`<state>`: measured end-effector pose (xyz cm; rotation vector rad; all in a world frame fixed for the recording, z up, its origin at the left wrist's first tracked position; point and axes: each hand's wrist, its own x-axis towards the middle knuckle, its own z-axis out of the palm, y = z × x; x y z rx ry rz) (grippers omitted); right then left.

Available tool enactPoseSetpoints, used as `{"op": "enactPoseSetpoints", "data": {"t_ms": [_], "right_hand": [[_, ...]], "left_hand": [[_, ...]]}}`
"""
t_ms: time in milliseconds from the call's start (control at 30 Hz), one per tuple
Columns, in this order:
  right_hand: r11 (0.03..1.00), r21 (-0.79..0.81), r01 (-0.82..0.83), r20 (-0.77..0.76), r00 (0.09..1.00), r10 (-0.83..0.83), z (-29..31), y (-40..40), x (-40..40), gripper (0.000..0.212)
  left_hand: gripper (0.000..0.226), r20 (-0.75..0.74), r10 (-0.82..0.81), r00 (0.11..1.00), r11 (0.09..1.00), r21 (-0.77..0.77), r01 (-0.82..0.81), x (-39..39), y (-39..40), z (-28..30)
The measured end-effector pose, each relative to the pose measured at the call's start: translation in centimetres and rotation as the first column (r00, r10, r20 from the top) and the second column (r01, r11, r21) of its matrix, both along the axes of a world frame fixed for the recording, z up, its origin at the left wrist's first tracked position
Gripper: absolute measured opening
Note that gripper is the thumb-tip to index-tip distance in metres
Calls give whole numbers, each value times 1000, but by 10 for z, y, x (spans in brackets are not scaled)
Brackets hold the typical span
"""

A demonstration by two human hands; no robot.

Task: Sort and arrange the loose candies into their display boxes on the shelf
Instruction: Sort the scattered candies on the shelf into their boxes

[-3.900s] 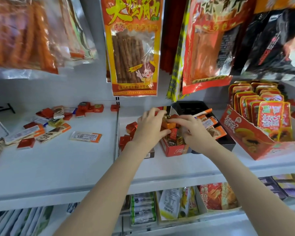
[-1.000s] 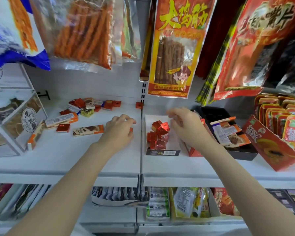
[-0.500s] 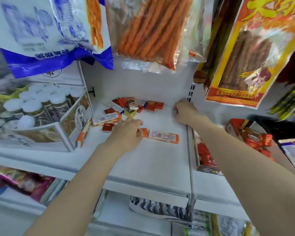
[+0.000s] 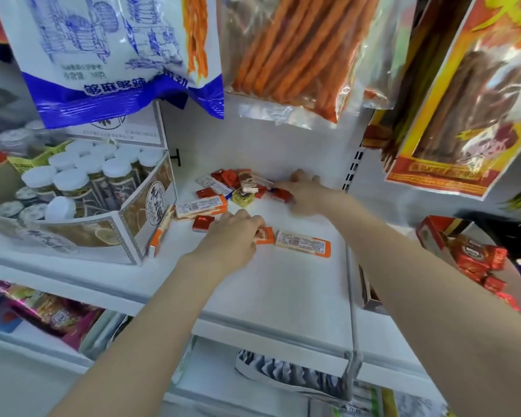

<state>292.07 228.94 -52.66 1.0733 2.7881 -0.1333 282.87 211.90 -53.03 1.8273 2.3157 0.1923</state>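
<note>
Loose candies lie in a pile [image 4: 238,185] at the back of the white shelf [image 4: 283,290]: red foil squares, a gold one [image 4: 243,197] and orange-and-white bars. My left hand [image 4: 238,233] lies palm down over an orange bar [image 4: 263,235], fingers curled on it. Another orange bar [image 4: 303,242] lies just to its right. My right hand [image 4: 306,192] reaches to the pile's right edge and touches a red square [image 4: 282,194]. A red display box [image 4: 451,245] with red squares stands at the far right.
A cardboard display of white-capped jars [image 4: 82,194] fills the shelf's left side. Large snack bags [image 4: 298,55] hang overhead and reach low above the pile. A metal divider [image 4: 351,296] splits the shelf to the right. More goods sit on the lower shelf [image 4: 57,314].
The view has swung left from the boxes to the loose pile. My right hand has moved from the shelf's back corner leftward onto the pile; my left hand stays over the orange bar.
</note>
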Motion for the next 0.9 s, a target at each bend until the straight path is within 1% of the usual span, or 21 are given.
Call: {"op": "enactPoseSetpoints", "data": {"t_ms": [133, 233, 300, 333, 433, 500, 533, 633, 700, 800, 900], "right_hand": [[973, -215, -83, -35, 996, 77, 17, -18, 24, 47], [942, -293, -164, -43, 986, 159, 20, -36, 35, 47], [924, -351, -149, -55, 989, 138, 18, -46, 40, 49], [917, -372, -143, -84, 989, 120, 16, -50, 43, 50], [916, -377, -136, -181, 981, 71, 7, -56, 53, 50], [915, -394, -84, -191, 982, 8, 6, -59, 56, 46], [910, -409, -61, -191, 981, -20, 6, -60, 56, 45], [905, -424, -26, -165, 985, -49, 12, -61, 54, 50], [898, -440, -19, -154, 987, -55, 16, -60, 52, 52], [904, -427, -13, -152, 987, -58, 17, -62, 53, 44], [937, -349, -28, -217, 975, -52, 17, -62, 61, 36]], "left_hand": [[42, 10, -27, 1000, 1000, 3, 27, 0, -4, 0], [41, 31, -43, 999, 999, -8, 43, 3, -7, 0], [41, 53, -45, 998, 999, -2, 45, 6, -9, 1], [44, 72, -42, 996, 999, 5, 42, 8, -9, 1], [47, 180, -39, 983, 998, 50, 31, 16, -6, 0], [43, 220, -34, 975, 996, 86, 16, 22, -3, 1], [42, 203, -32, 979, 995, 98, 12, 25, -1, 1], [40, 77, -16, 997, 992, 127, 6, 32, 4, -2], [40, 48, -4, 999, 989, 150, -3, 34, 6, -4], [38, 8, -12, 1000, 983, 185, 10, 35, 9, -5], [36, -30, 3, 1000, 971, 239, 4, 35, 9, -3]]}}
